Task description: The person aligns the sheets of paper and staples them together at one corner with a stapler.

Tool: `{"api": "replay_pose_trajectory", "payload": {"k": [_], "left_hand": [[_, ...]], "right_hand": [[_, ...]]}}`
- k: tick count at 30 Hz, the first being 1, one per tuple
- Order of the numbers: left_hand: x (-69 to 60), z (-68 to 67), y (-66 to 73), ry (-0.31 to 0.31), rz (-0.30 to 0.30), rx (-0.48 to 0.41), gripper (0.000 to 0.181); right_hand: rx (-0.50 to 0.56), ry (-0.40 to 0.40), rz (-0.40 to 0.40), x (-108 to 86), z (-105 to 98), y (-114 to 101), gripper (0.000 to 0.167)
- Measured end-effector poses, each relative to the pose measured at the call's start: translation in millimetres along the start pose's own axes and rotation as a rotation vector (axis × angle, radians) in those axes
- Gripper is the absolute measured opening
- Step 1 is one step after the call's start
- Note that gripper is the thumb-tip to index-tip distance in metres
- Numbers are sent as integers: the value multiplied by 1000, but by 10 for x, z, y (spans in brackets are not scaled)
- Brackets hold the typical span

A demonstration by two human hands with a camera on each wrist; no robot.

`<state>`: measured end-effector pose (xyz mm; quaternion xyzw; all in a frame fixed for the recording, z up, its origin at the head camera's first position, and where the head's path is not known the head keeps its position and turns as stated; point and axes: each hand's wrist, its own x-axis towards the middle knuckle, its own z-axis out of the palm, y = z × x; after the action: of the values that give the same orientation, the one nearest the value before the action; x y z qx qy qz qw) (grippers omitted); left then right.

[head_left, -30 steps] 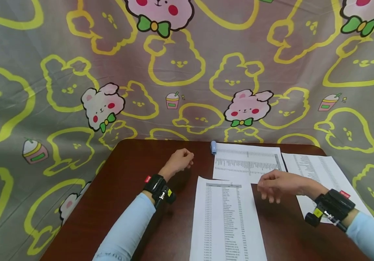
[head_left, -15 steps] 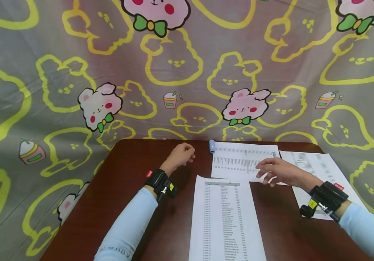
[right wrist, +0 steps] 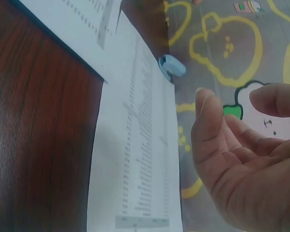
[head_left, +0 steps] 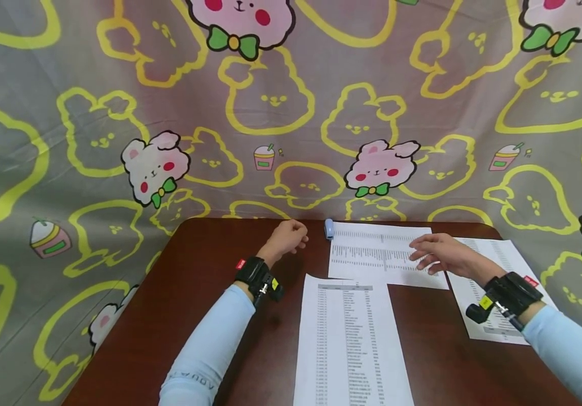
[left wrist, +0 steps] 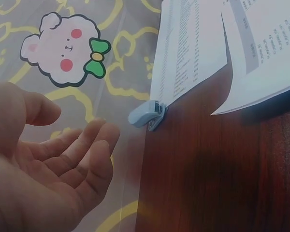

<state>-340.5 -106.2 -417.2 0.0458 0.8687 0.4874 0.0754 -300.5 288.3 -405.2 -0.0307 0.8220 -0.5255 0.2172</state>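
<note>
My left hand (head_left: 288, 237) hovers over the back of the table with loosely bent fingers and nothing in its grasp. Just to its right lies a small light-blue stapler (head_left: 329, 229), apart from the hand; the left wrist view shows the stapler (left wrist: 147, 113) by a paper's corner. Over the right part of the back printed sheet (head_left: 364, 269) hangs my right hand (head_left: 445, 255), its fingers relaxed and holding nothing. In the right wrist view, that hand (right wrist: 246, 159) is also without anything between thumb and fingers.
Another printed sheet (head_left: 352, 338) lies in front, its top edge close to the back sheet and its corner lifted. A third sheet (head_left: 489, 330) lies at the right, partly behind my right hand. A patterned curtain (head_left: 281, 146) stands behind the dark table (head_left: 184, 293).
My right hand has moved forward and slightly right, away from beside the front sheet to above the back one. The left hand has shifted slightly forward, closer to the stapler. The papers stay put.
</note>
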Motion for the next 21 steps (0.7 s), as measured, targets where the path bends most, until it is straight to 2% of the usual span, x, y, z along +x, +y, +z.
{"api": "replay_pose_trajectory", "payload": {"k": [11, 17, 21], "left_hand": [[148, 130, -41, -3, -48, -66, 32], [222, 196, -29, 44, -37, -82, 26], [265, 243, -16, 48, -42, -82, 27]], "right_hand": [[-32, 86, 66, 90, -207, 152, 57], [-22, 108, 100, 124, -258, 196, 60], [-114, 129, 101, 160, -271, 266, 57]]}}
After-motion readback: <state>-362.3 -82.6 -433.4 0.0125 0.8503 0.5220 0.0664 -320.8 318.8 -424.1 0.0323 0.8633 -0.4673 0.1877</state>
